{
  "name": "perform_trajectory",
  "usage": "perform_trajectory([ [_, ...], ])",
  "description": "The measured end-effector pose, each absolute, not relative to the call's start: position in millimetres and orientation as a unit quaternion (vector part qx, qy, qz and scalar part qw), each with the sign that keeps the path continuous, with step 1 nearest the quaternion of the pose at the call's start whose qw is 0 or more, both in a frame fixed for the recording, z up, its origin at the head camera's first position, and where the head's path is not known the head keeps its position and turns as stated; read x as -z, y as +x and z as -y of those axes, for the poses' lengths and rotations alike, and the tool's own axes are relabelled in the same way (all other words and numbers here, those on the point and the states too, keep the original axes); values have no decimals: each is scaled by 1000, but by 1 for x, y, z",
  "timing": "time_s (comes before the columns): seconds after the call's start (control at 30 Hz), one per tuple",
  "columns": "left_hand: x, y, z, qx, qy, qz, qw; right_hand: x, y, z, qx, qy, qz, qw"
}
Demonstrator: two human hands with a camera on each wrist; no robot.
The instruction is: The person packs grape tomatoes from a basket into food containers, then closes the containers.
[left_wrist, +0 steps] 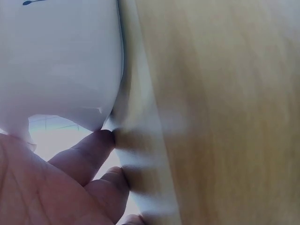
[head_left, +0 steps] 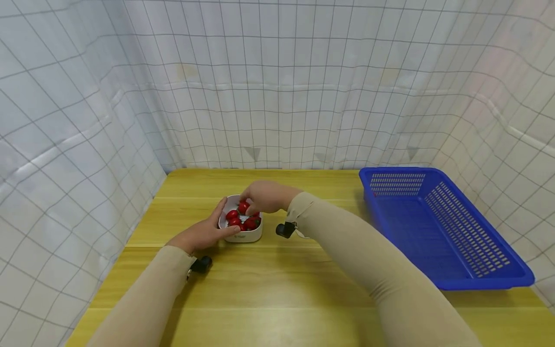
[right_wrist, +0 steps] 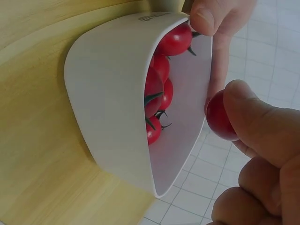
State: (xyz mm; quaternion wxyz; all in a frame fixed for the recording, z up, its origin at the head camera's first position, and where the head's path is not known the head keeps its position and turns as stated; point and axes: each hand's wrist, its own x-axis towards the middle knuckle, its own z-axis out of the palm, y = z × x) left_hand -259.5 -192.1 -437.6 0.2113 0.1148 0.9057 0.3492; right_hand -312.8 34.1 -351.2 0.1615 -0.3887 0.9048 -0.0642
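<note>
My left hand (head_left: 200,234) curls round the near left side of the white bowl (head_left: 253,234), thumb on its rim, steadying it on the worktop (head_left: 277,279). My right hand (head_left: 265,195) hovers over the bowl's far edge, pinching one cherry tomato (right_wrist: 220,117) between thumb and fingertips just above the other tomatoes (head_left: 243,220) inside. The blue basket (head_left: 438,226) sits well apart, off to my right.

Yellow wooden table (head_left: 277,284) carries white bowl (head_left: 249,235) (tomatoes inside), blue basket (head_left: 438,226) at right.
</note>
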Motion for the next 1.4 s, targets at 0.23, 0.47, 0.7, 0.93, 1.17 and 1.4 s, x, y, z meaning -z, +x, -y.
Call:
perform_trajectory([
  [0.23,434,-258,191,-338,118,-910,211,351,-312,-28,45,-407,-899,154],
  [0.47,437,-258,190,-346,127,-905,210,350,-313,-31,74,-401,-897,172],
  [0.7,442,-259,186,-338,124,-908,215,317,-305,-103,125,-374,-907,150],
  [0.93,440,-262,192,-318,129,-918,199,287,-293,-231,163,-281,-936,136],
  [1.17,433,-260,190,-315,118,-918,210,306,-279,-352,172,-214,-952,139],
  [1.4,432,-258,183,-317,119,-916,216,351,-272,-400,185,-210,-939,197],
])
